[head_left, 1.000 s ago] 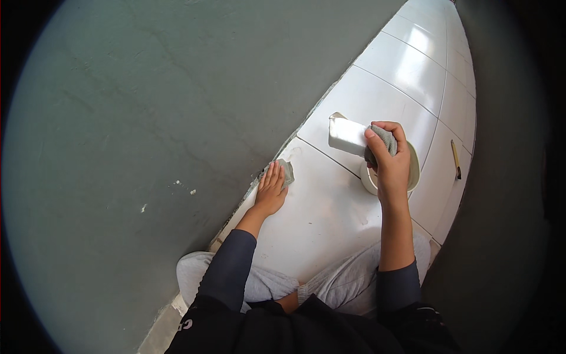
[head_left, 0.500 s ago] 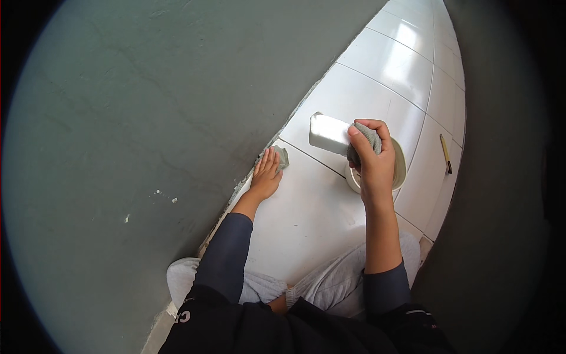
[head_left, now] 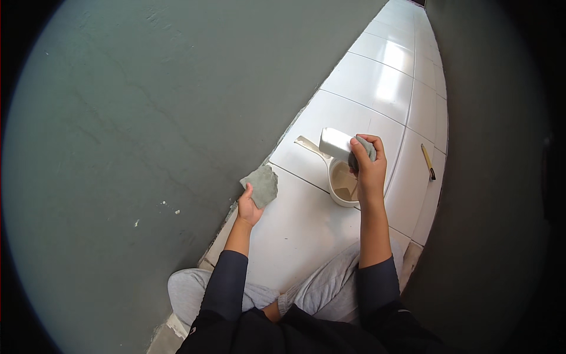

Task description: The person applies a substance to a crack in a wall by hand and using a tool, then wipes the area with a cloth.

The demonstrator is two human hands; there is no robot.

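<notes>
My left hand (head_left: 250, 207) grips a flat, grey-green pad with ragged edges (head_left: 261, 184), thumb on top, at the border between the white tiles (head_left: 295, 236) and the grey wall. Whether the pad is sponge or cloth I cannot tell. In my right hand (head_left: 371, 171) is a flat, shiny, pale scraper-like blade (head_left: 335, 143); grey material covers the end I hold. It is raised over a white dipper (head_left: 344, 202), whose handle (head_left: 311, 146) points up and left. Pale, cloudy contents show inside the dipper, partly covered by my right hand.
A yellow utility knife (head_left: 427, 159) with a black end lies on the tiles to the right. The grey wall (head_left: 130, 118) runs along the left, another dark grey surface (head_left: 489, 177) along the right. My crossed legs (head_left: 324, 283) are at the near end.
My left hand has come back from the tile edge and turned, bringing the pad into fuller view. The blade is tilted differently, and the dipper's handle now shows.
</notes>
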